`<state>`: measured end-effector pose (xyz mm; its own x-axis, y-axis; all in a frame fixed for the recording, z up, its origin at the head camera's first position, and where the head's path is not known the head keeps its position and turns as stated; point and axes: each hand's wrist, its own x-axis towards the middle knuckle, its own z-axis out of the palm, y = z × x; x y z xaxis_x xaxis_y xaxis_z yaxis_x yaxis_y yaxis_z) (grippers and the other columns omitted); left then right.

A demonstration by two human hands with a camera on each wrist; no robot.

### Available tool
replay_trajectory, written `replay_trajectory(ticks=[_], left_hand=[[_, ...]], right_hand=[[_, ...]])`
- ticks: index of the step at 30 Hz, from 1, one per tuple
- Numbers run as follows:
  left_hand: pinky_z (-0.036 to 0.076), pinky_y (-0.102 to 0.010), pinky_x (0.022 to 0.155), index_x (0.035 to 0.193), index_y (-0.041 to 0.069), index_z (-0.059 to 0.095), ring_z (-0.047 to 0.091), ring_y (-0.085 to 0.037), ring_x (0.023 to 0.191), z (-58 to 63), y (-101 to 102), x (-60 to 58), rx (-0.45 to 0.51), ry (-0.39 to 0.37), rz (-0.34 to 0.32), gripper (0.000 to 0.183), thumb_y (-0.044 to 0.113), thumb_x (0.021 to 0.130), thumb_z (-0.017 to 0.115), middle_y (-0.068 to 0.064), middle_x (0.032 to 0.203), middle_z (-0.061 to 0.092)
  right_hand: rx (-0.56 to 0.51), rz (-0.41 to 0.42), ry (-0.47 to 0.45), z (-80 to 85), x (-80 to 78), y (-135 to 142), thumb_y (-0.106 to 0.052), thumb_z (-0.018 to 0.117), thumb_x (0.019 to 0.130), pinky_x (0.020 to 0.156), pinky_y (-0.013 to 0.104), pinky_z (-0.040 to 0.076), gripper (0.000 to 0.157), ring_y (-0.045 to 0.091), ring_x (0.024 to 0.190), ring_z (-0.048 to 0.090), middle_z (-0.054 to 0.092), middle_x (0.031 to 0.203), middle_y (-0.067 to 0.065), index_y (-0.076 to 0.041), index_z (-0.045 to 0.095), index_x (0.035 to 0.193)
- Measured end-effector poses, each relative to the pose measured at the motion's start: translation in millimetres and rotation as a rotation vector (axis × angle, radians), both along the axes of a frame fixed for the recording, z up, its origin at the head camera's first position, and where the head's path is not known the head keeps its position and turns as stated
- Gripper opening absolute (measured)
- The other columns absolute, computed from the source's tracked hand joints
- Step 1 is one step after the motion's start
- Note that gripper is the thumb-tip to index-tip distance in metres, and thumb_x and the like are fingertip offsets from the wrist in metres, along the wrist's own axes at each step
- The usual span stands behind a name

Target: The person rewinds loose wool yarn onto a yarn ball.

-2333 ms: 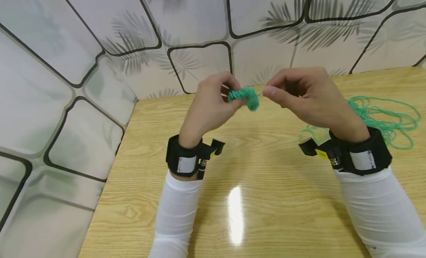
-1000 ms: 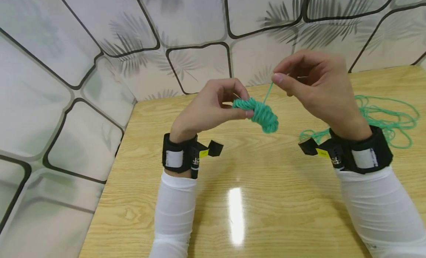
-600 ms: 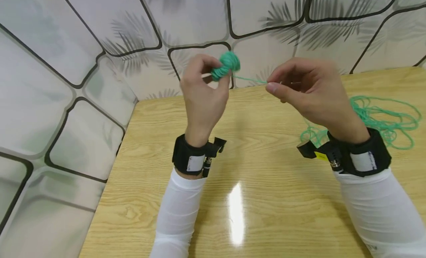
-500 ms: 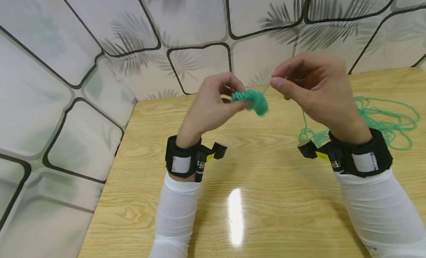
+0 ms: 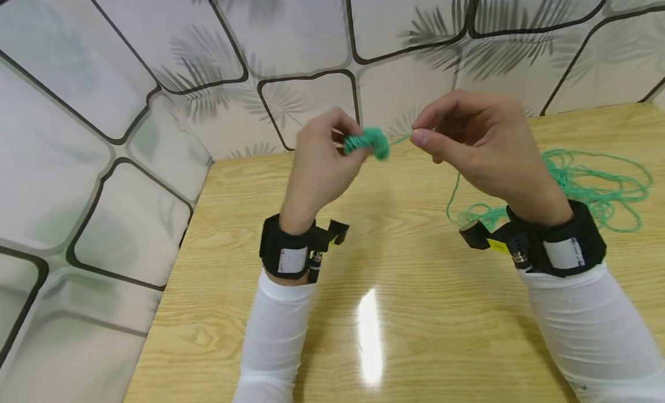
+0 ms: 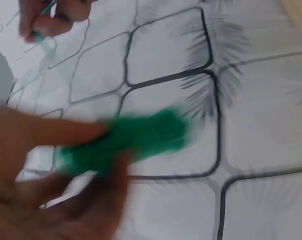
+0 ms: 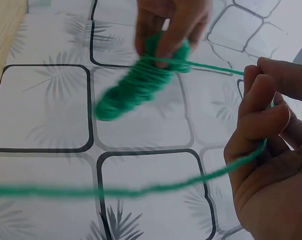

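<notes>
My left hand [image 5: 324, 160] pinches a small wound bundle of green yarn [image 5: 375, 143] between thumb and fingers, raised over the back of the table. In the left wrist view the bundle [image 6: 151, 134] is blurred. A short strand [image 5: 400, 140] runs from it to my right hand [image 5: 475, 146], which pinches the yarn between thumb and forefinger. The right wrist view has the wraps of the bundle [image 7: 136, 87] lying side by side, and the yarn [image 7: 181, 185] passing through my right fingers and trailing away to the left.
Loose loops of green yarn [image 5: 613, 183] lie on the wooden table [image 5: 291, 345] at the right, partly behind my right wrist. From there a strand [image 5: 453, 198] rises to my right hand. A patterned wall [image 5: 306, 39] stands close behind the table and along its left side.
The bundle swings and turns in my left hand, up toward the wall, down to the right, and now level and further left. My right hand keeps its pinch and shifts slightly.
</notes>
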<state>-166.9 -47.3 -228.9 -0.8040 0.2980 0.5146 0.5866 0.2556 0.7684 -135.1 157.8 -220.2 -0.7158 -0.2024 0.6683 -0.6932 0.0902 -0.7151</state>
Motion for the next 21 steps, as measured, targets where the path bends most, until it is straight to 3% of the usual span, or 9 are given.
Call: replay_trajectory(ticks=[3,6,9,11,14,16,17,19,21], left_hand=[[0.05,-0.035,0.069,0.086,0.006,0.056,0.058,-0.02,0.077,2.0,-6,4.4,-0.091,-0.21,-0.386,0.014,0.009,0.08,0.068,-0.008,0.086,0.056],[0.05,-0.038,0.071,0.089,0.003,0.055,0.057,-0.023,0.078,7.5,-7,8.0,0.288,-0.324,-0.677,0.018,0.004,0.078,0.069,-0.012,0.089,0.057],[0.05,-0.036,0.076,0.091,0.002,0.054,0.057,-0.021,0.08,11.6,-3,7.4,0.752,-0.205,-0.66,0.02,0.001,0.077,0.068,-0.011,0.091,0.057],[0.049,-0.035,0.079,0.091,0.001,0.054,0.056,-0.02,0.083,12.6,1,5.5,0.839,-0.023,-0.435,0.02,0.002,0.077,0.069,-0.01,0.09,0.055],[0.048,-0.034,0.081,0.088,-0.002,0.055,0.057,-0.02,0.086,13.7,3,6.4,0.517,0.126,0.028,0.012,0.0,0.08,0.063,-0.011,0.088,0.055],[0.049,-0.031,0.075,0.085,-0.002,0.056,0.057,-0.018,0.082,15.2,2,10.2,0.233,0.089,0.121,0.01,0.001,0.08,0.064,-0.01,0.086,0.056],[0.05,-0.03,0.073,0.085,-0.001,0.056,0.058,-0.018,0.081,16.1,1,12.2,0.116,0.052,0.064,0.01,0.002,0.08,0.064,-0.01,0.086,0.057],[0.05,-0.031,0.071,0.086,0.0,0.056,0.058,-0.019,0.079,17.4,-2,15.1,0.0,-0.065,-0.193,0.01,0.002,0.08,0.064,-0.01,0.085,0.057],[0.05,-0.035,0.068,0.085,0.0,0.053,0.056,-0.022,0.076,16.7,-3,16.0,0.085,-0.189,-0.485,0.013,-0.002,0.079,0.064,-0.012,0.086,0.056]], right_hand=[[-0.053,-0.005,-0.002,1.8,-0.9,0,0.002,0.064,0.08,0.052,0.025,0.041,0.007,0.017,0.056,0.049,0.058,0.076,0.017,0.004,0.065,0.087],[-0.088,0.037,-0.011,2.8,-2.6,1,0.004,0.063,0.08,0.053,0.025,0.042,0.009,0.019,0.057,0.05,0.058,0.077,0.018,0.007,0.063,0.088],[-0.043,0.055,-0.032,4.5,-1.2,-1,0.003,0.063,0.08,0.053,0.026,0.042,0.009,0.02,0.057,0.05,0.059,0.078,0.018,0.005,0.064,0.089],[0.02,0.055,-0.038,4.9,0.6,-1,0.003,0.063,0.081,0.051,0.026,0.041,0.009,0.019,0.057,0.05,0.059,0.078,0.015,0.002,0.065,0.089],[0.107,0.016,-0.02,4.7,3.2,0,0.001,0.063,0.082,0.049,0.026,0.038,0.01,0.018,0.056,0.048,0.059,0.076,0.012,-0.003,0.067,0.09],[0.091,0.008,-0.01,2.5,1.9,3,0.001,0.063,0.081,0.049,0.026,0.038,0.01,0.017,0.056,0.047,0.059,0.077,0.012,-0.003,0.067,0.09],[0.067,0.008,-0.001,1.7,0.7,4,0.002,0.063,0.081,0.049,0.026,0.038,0.01,0.017,0.056,0.047,0.059,0.077,0.013,-0.001,0.066,0.09],[0.02,-0.013,0.012,1.0,-1.8,5,0.002,0.063,0.081,0.05,0.025,0.039,0.009,0.017,0.056,0.047,0.059,0.077,0.015,0.001,0.065,0.089],[-0.008,-0.025,0.02,2.3,-2.8,6,0.002,0.063,0.081,0.05,0.024,0.039,0.008,0.016,0.056,0.047,0.058,0.078,0.016,0.004,0.065,0.088]])
